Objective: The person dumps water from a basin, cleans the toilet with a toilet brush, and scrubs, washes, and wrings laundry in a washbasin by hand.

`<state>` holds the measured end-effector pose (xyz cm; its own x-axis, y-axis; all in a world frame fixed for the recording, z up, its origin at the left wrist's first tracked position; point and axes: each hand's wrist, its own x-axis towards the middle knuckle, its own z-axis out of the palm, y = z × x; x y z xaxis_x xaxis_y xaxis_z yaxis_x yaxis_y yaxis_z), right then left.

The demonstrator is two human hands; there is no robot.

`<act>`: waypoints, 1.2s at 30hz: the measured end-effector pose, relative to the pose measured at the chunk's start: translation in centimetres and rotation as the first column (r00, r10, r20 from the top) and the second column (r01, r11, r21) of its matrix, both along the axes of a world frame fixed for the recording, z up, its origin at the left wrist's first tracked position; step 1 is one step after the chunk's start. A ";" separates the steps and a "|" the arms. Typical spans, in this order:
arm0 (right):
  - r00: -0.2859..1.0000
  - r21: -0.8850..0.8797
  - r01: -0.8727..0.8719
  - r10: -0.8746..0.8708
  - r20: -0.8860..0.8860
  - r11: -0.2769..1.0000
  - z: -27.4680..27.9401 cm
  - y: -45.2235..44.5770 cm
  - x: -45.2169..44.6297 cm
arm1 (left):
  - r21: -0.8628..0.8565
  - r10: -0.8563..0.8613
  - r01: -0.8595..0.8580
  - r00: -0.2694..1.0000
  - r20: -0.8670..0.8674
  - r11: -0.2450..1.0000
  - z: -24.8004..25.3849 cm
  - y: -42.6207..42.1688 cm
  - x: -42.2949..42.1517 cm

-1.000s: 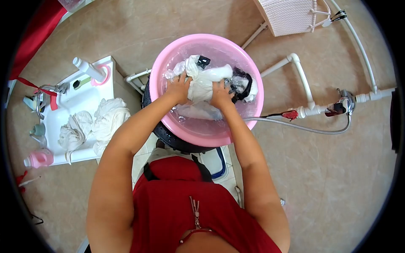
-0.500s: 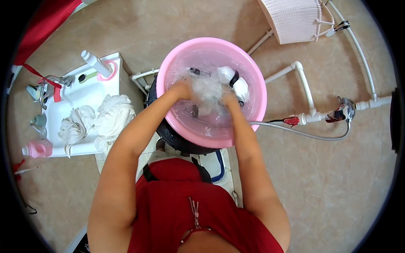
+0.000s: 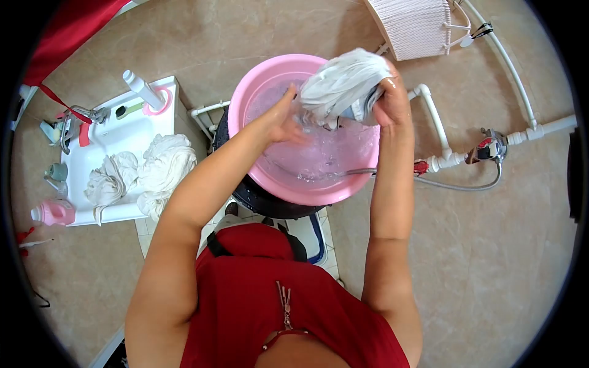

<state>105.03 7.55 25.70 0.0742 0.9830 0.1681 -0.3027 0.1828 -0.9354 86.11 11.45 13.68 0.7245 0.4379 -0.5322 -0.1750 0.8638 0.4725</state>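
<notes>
My right hand [image 3: 394,103] grips a bunched wet white garment [image 3: 346,84] by its right side. The garment hangs over the far right part of a pink basin [image 3: 288,194], and some darker and bluish parts show at its lower edge. My left hand [image 3: 285,124] is open just left of the garment, fingers spread and slightly blurred, above the water [image 3: 322,153]. Whether its fingertips touch the fabric I cannot tell. The end of a metal hose [image 3: 362,172] runs over the right rim into the water.
A white sink [image 3: 113,144] at left holds crumpled white laundry [image 3: 165,168], a white bottle [image 3: 144,90] and a brush [image 3: 129,111]. A pink jug [image 3: 55,213] stands on its corner. White pipes [image 3: 445,161] with a valve [image 3: 491,148] lie right. A black tub [image 3: 257,207] supports the basin.
Both hands have come up out of the water. My right hand has lifted the white garment up and to the right, while my left has let go or stayed free. The splashing has calmed.
</notes>
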 end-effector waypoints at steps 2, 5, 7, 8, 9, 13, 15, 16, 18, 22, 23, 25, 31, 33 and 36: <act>0.987 0.110 -0.042 0.058 -0.151 0.993 0.9 -0.6 -0.3 | 0.009 0.019 -0.022 0.980 0.197 1.000 0.8 -0.2 1.6; 0.955 0.211 -0.107 0.159 -0.249 0.972 0.8 -2.2 -1.6 | 0.003 0.089 -0.101 0.891 0.445 0.995 2.1 -0.4 3.9; 0.936 0.254 -0.117 0.192 -0.294 0.960 -1.2 -3.0 -1.4 | -0.014 0.085 -0.102 0.725 0.683 0.995 0.7 0.2 5.6; 0.918 0.282 -0.130 0.222 -0.328 0.951 -1.9 -3.6 -1.6 | -0.024 0.123 -0.151 0.691 0.713 0.988 0.2 0.2 6.2; 0.898 0.309 -0.141 0.252 -0.361 0.941 -2.8 -4.1 -1.7 | -0.036 0.160 -0.199 0.653 0.740 0.979 0.0 0.1 6.8; 0.787 0.327 -0.156 0.318 -0.529 0.932 -7.4 -5.1 0.9 | -0.171 0.326 -0.291 0.652 0.685 0.941 0.2 -0.4 7.4; 0.716 0.336 -0.145 0.333 -0.614 0.931 -8.8 -5.4 2.1 | -0.170 0.328 -0.288 0.694 0.641 0.942 -0.8 -0.5 7.9; 0.739 0.300 -0.120 0.287 -0.609 0.946 -8.7 -5.9 2.2 | -0.169 0.328 -0.286 0.716 0.617 0.943 -1.3 -0.4 8.0; 0.772 0.194 -0.046 0.158 -0.616 0.980 -9.0 -6.3 2.9 | -0.192 0.371 -0.318 0.760 0.534 0.928 -1.4 -0.9 7.8; 0.761 -0.140 0.224 -0.263 -0.593 0.964 -13.8 -5.6 4.5 | -0.153 0.336 -0.300 0.809 0.483 0.942 1.4 -2.9 7.5; 0.735 -0.232 0.306 -0.384 -0.559 0.923 -15.1 -5.2 4.5 | -0.080 0.335 -0.337 0.822 0.461 0.938 1.6 -3.4 7.7; 0.887 -0.133 0.319 -0.345 -0.306 0.938 -16.8 -4.6 3.7 | 0.069 0.342 -0.403 0.845 0.411 0.913 1.8 -4.5 8.4; 0.849 -0.092 0.202 -0.221 -0.481 0.975 -18.3 -4.8 -0.1 | 0.306 0.246 -0.331 0.926 0.286 0.892 2.3 -6.8 8.6; 0.834 -0.109 0.165 -0.197 -0.515 0.980 -17.7 -5.3 -0.6 | 0.384 0.242 -0.329 0.936 0.257 0.863 2.7 -7.4 8.2; 0.825 -0.119 0.137 -0.180 -0.536 0.983 -17.8 -5.6 -1.9 | 0.500 0.131 -0.235 0.963 0.234 0.834 4.2 -7.6 6.9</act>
<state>103.15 1.92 7.87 0.2879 0.9575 -0.0163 -0.7378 0.2109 -0.6412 93.00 3.88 17.84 0.6641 0.7456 -0.0549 -0.4330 0.4435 0.7848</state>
